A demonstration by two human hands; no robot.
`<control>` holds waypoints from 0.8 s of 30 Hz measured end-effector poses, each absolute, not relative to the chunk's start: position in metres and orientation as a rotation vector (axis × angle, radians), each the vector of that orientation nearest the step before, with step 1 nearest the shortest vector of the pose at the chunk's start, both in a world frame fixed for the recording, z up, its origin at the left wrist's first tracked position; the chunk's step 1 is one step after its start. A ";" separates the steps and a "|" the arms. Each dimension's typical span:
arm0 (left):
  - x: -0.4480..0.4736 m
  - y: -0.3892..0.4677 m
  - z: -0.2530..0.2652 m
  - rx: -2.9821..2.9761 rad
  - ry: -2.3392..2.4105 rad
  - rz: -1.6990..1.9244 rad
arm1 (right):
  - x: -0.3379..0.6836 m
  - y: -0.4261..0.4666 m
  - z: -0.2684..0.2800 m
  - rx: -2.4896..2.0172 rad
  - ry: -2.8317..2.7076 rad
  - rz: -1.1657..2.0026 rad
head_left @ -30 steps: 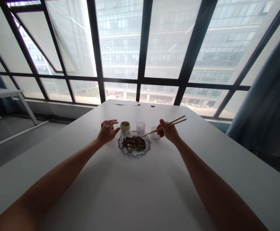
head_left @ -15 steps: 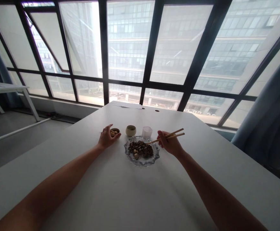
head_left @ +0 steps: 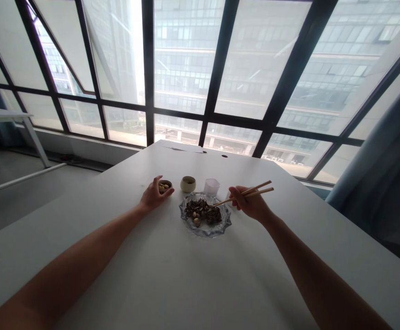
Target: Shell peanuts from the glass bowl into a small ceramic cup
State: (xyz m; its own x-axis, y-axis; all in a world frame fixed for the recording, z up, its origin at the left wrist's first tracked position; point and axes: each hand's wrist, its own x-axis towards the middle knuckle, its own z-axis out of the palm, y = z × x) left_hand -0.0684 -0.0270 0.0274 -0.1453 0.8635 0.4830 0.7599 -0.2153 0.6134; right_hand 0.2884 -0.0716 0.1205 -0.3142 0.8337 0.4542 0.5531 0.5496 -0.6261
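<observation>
My left hand [head_left: 154, 193] is curved around the near left side of a small cup of nuts [head_left: 166, 187], thumb and fingers against its rim. In my right hand [head_left: 249, 201] is a pair of chopsticks [head_left: 257, 190], with the tips reaching down to the dark seeds [head_left: 198, 207] on a clear scalloped glass plate [head_left: 205, 232]. Several pale brown nuts [head_left: 196, 221] lie at the front left of the seeds. Whether the tips pinch a seed is too small to tell.
Behind the plate stand a round beige cup [head_left: 188, 184] and a translucent pinkish cup [head_left: 211, 187]. A small pale object, partly hidden, is beside my right fingers. All rest on a white table [head_left: 186, 284]. Tall windows rise beyond, and a blue curtain [head_left: 375, 169] hangs at right.
My right hand and the chopsticks have shifted slightly right, tips still over the seeds. The left hand stays at the cup of nuts. The view has tilted a little.
</observation>
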 end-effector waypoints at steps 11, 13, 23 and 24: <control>-0.067 -0.030 0.032 1.961 1.871 1.275 | 0.276 -0.081 0.124 -1.071 -2.134 0.437; -0.066 -0.030 0.033 1.959 1.877 1.269 | 0.278 -0.079 0.123 -1.099 -2.084 0.463; -0.066 -0.031 0.034 1.948 1.868 1.234 | 0.283 -0.081 0.128 -1.140 -2.018 0.521; -0.066 -0.031 0.034 1.948 1.868 1.235 | 0.282 -0.081 0.128 -1.136 -2.014 0.530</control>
State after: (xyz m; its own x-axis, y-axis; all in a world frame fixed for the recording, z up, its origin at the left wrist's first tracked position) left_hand -0.0659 -0.0312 0.0344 -0.1300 0.8917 0.4335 0.7480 -0.1988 0.6332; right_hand 0.2822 -0.0813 0.1282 -0.3240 0.8543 0.4065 0.5432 0.5198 -0.6593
